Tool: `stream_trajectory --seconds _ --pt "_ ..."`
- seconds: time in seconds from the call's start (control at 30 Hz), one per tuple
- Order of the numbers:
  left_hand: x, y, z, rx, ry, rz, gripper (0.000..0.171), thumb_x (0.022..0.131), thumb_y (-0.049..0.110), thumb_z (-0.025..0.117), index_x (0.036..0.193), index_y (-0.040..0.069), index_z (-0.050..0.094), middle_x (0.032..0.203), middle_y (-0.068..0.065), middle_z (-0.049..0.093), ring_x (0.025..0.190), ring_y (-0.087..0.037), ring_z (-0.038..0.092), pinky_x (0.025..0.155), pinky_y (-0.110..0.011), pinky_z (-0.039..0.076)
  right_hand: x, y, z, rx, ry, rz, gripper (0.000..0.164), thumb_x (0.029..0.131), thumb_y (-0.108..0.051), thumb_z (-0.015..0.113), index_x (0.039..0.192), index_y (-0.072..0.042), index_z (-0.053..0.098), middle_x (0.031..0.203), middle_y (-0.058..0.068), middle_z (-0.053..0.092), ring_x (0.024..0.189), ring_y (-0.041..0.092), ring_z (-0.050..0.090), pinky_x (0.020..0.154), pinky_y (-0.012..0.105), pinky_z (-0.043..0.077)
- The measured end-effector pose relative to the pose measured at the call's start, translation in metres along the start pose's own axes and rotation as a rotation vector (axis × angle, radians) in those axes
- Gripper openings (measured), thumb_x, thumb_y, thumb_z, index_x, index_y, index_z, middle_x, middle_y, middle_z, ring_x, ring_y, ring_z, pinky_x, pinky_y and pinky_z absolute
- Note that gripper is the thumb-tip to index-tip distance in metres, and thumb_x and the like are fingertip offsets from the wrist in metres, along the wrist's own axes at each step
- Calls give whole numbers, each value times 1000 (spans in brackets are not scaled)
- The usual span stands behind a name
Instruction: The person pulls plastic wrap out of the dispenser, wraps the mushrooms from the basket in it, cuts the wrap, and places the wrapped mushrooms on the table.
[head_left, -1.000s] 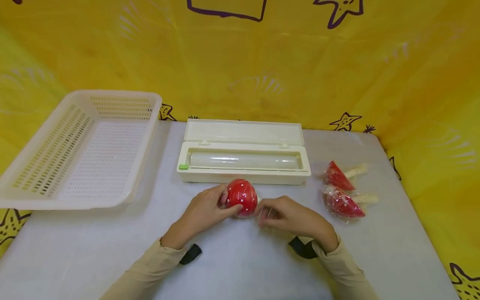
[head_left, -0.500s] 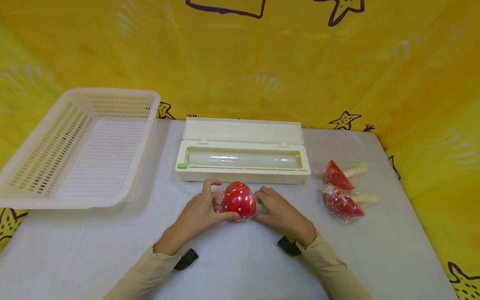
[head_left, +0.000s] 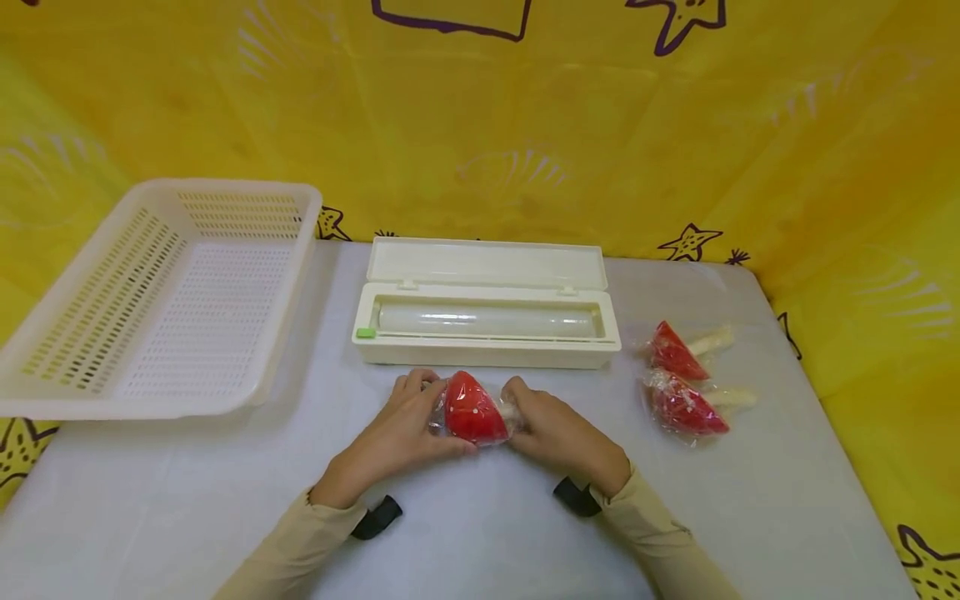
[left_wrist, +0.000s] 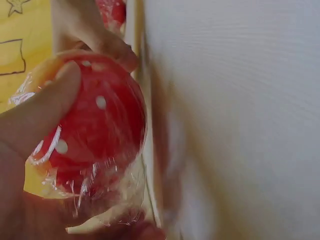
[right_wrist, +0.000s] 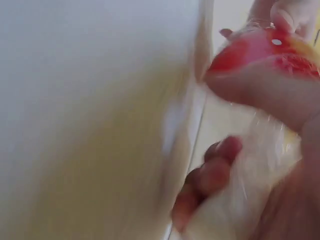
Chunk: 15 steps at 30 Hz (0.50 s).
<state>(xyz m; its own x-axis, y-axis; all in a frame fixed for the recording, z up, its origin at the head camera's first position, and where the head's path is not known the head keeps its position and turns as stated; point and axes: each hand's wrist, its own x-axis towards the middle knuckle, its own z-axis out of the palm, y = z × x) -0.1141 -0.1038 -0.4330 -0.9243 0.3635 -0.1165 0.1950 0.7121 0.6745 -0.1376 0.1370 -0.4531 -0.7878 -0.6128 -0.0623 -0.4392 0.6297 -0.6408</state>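
Between both hands, low over the table, lies a red toy mushroom (head_left: 474, 408) with white dots, wrapped in clear cling film. My left hand (head_left: 405, 421) grips the cap from the left. In the left wrist view the thumb presses on the dotted cap (left_wrist: 110, 120), and wrinkled film bunches below it. From the other side my right hand (head_left: 562, 429) holds the pale stem end; the right wrist view shows curled fingers (right_wrist: 210, 177) around the film-covered stem (right_wrist: 220, 217). Most of the stem is hidden by the right hand in the head view.
Just behind the hands stands an open white cling film dispenser (head_left: 487, 354) with a film roll (head_left: 487, 319) inside. A white perforated basket (head_left: 273, 367) is at left. Two wrapped toy mushrooms, one nearer (head_left: 686, 404) and one farther (head_left: 675, 352), lie at right.
My right hand has gone from loose film at the cap's right side to holding the stem. The mushroom has turned, its cap now seen side-on, and the left fingers have closed around its left side.
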Motion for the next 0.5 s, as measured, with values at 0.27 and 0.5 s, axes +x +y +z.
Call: stream_trajectory --seconds 0.27,0.5 --pt "14 0 1 -362 -102 76 83 86 -6 55 157 4 13 152 -19 41 126 -29 49 104 -43 44 -4 0 -15 184 -63 -16 41 87 -2 50 126 -2 39 118 11 48 105 19 45 90 29 43" --pt "22 -3 -3 -577 -118 47 62 93 -7 34 154 3 28 157 -19 35 144 -38 38 115 -52 36 -4 8 -23 93 48 -103 32 88 5 51 120 2 48 116 12 57 106 20 51 92 35 46"
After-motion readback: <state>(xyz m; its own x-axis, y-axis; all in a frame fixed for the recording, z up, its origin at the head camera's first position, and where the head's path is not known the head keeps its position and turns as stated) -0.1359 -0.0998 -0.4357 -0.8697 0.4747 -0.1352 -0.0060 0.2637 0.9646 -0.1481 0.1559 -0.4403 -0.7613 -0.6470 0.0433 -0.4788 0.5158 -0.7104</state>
